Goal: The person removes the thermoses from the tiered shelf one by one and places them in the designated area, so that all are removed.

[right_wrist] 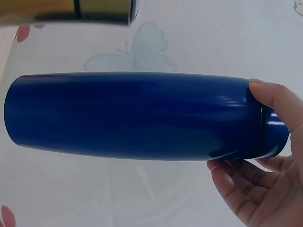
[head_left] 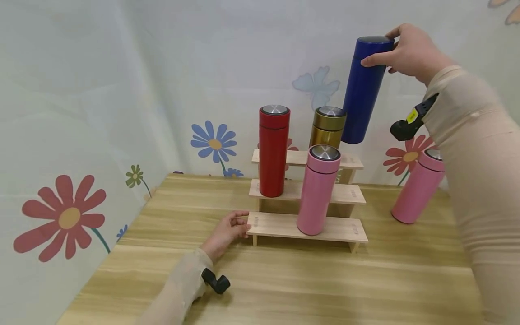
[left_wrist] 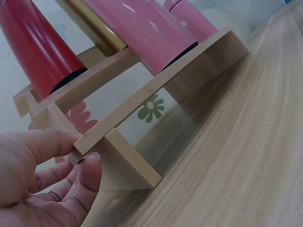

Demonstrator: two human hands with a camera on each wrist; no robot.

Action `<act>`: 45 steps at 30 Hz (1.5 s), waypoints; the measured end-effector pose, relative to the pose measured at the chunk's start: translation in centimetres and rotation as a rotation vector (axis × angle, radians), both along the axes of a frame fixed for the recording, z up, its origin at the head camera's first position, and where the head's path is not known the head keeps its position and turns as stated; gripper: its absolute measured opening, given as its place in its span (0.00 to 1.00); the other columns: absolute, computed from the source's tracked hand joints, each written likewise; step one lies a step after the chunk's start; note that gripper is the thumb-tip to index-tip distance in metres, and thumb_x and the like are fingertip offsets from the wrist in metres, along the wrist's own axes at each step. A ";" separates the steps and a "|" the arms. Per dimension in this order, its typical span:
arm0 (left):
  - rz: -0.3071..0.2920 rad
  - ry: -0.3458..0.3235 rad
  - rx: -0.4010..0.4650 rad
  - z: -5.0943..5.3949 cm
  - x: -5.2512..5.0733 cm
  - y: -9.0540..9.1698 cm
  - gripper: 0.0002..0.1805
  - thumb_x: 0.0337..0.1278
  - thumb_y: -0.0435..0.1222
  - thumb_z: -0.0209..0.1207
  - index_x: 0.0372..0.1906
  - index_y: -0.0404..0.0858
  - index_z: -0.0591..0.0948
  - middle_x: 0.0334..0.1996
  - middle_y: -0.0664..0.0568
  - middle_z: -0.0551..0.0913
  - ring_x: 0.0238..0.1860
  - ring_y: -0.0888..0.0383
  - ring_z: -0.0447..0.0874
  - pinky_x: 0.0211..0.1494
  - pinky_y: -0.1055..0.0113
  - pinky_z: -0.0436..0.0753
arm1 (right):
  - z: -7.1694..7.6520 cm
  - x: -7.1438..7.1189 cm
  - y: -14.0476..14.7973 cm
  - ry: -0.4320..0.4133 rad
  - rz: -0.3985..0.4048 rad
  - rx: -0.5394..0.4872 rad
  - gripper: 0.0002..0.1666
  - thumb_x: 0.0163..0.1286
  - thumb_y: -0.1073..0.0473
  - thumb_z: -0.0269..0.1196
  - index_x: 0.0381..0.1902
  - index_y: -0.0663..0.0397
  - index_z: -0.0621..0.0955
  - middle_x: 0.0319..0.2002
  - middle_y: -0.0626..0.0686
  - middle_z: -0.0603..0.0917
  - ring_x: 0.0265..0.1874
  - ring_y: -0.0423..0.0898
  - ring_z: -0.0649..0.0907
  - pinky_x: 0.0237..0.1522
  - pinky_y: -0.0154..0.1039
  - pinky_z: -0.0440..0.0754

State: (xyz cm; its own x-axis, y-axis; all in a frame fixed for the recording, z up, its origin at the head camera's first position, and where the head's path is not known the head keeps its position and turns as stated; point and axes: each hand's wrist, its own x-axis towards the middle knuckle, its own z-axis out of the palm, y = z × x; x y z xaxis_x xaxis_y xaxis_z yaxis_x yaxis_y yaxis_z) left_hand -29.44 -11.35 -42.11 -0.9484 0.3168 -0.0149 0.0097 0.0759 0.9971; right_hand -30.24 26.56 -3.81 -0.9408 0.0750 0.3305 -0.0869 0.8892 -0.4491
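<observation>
In the head view my right hand (head_left: 418,54) grips a blue thermos bottle (head_left: 364,92) round its lid end, holding it in the air, slightly tilted, above the right end of a three-step wooden rack (head_left: 268,225). My left hand (left_wrist: 52,175) pinches the left end of the rack's lowest shelf between thumb and fingers. A red thermos (head_left: 274,153) stands on the middle step at the left. On the lowest step stands a pink thermos (head_left: 318,194). Behind it a gold thermos (head_left: 327,131) is on the top step, its lower part hidden.
A second pink thermos (head_left: 420,187) stands on the wooden table (head_left: 325,280) to the right of the rack, partly covered by my right sleeve (head_left: 479,158). A flower-printed cloth (head_left: 122,67) hangs behind and to the left of the table.
</observation>
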 end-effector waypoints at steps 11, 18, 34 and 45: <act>-0.007 -0.020 0.019 0.1 0.4 -0.1 0.25 0.62 0.26 0.55 0.64 0.30 0.68 0.38 0.48 0.76 0.32 0.61 0.76 0.39 0.69 0.82 | -1.2 1.1 3.1 -0.044 -0.048 -0.004 0.57 0.66 0.37 0.57 0.74 0.66 0.44 0.67 0.73 0.61 0.57 0.67 0.71 0.65 0.69 0.63; -0.010 -0.028 0.024 -0.1 0.7 -0.3 0.25 0.62 0.25 0.56 0.64 0.29 0.68 0.37 0.48 0.75 0.32 0.60 0.76 0.38 0.69 0.82 | -2.9 2.0 4.6 -0.065 -0.073 0.013 0.56 0.67 0.37 0.56 0.74 0.68 0.45 0.65 0.75 0.63 0.57 0.68 0.71 0.61 0.70 0.66; 0.006 -0.046 0.028 -0.5 0.9 -1.3 0.25 0.62 0.25 0.55 0.64 0.29 0.67 0.37 0.49 0.74 0.32 0.61 0.76 0.37 0.70 0.82 | -8.0 2.2 7.3 -0.091 -0.064 0.028 0.58 0.63 0.36 0.60 0.71 0.74 0.51 0.53 0.78 0.75 0.27 0.44 0.81 0.33 0.45 0.79; 0.004 -0.050 0.037 -0.7 0.9 -1.4 0.25 0.62 0.25 0.55 0.64 0.29 0.67 0.36 0.49 0.74 0.32 0.61 0.76 0.37 0.70 0.82 | -11.7 2.7 7.4 -0.111 -0.045 0.015 0.60 0.62 0.34 0.61 0.70 0.74 0.50 0.52 0.75 0.73 0.42 0.63 0.79 0.38 0.51 0.78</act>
